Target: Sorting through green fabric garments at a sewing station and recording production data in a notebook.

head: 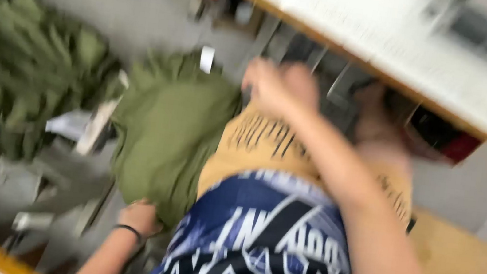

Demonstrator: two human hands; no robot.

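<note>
The picture is blurred by motion. A green cloth hangs beside my lap, to the left of my knees. My left hand, with a dark band on its wrist, is closed on the cloth's lower edge. My right hand reaches forward over my knee to the cloth's upper right corner with its fingers curled; the blur hides whether it grips the fabric. A small white tag shows at the cloth's top. My lap shows yellow shorts and a blue and white patterned garment.
A heap of similar green cloth pieces lies on the left. A white table with a wooden edge crosses the upper right, with dark parts beneath it. A wooden seat is at the lower right. Grey floor is beyond.
</note>
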